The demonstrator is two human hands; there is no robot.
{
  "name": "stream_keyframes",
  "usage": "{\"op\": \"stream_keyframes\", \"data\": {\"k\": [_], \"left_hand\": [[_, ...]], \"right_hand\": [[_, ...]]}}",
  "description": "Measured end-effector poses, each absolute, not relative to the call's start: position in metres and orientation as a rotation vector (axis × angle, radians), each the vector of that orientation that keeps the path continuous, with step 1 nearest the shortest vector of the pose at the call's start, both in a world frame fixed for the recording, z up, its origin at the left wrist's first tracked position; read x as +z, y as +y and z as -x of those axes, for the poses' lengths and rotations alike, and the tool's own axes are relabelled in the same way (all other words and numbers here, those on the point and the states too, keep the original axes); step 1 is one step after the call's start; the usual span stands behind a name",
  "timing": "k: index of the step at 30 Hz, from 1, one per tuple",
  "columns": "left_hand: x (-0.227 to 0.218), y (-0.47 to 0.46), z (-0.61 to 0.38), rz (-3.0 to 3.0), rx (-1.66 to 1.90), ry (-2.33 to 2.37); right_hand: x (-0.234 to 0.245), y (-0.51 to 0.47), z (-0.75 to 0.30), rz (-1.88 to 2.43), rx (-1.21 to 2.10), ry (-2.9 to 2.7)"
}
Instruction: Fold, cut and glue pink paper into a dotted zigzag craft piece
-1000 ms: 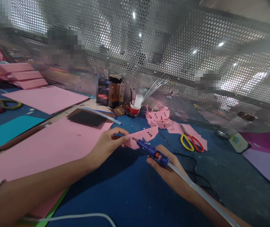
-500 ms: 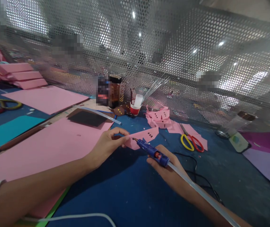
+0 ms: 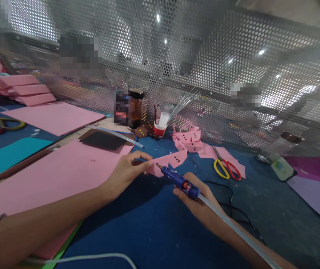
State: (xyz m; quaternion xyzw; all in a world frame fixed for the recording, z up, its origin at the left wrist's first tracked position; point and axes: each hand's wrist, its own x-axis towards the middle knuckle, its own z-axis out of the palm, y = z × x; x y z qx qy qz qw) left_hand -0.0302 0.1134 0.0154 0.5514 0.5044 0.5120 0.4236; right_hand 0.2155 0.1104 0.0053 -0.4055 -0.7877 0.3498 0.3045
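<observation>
The right hand (image 3: pixel 196 188) is gripping a blue glue gun (image 3: pixel 179 179) with its fingers curled around it; whether one is pressing the trigger is hidden. Left of the glue gun, the left hand (image 3: pixel 130 168) is pinching one end of a pink strip (image 3: pixel 165 160), thumb and fingers closed together, so the strip is sitting right at the gun's nozzle and stretching beyond its barrel. The tip is touching or almost touching the paper; I cannot tell which. Working well here is likely calling for a steady pinch, a light squeeze and a small dab, with the thumb staying clear of hot metal. Behind the glue gun, a glue stick (image 3: pixel 231 223) is running over the right forearm, probably adding drag, so a level wrist should be helping the aim.
</observation>
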Motion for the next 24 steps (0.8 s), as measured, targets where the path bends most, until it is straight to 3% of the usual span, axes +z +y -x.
{"op": "stream_keyframes", "data": {"k": [24], "left_hand": [[0.0106, 0.1162, 0.0314, -1.384, 1.278, 1.249]], "right_hand": [[0.0075, 0.1101, -0.2138, 1.058, 0.919, -2.12]]}}
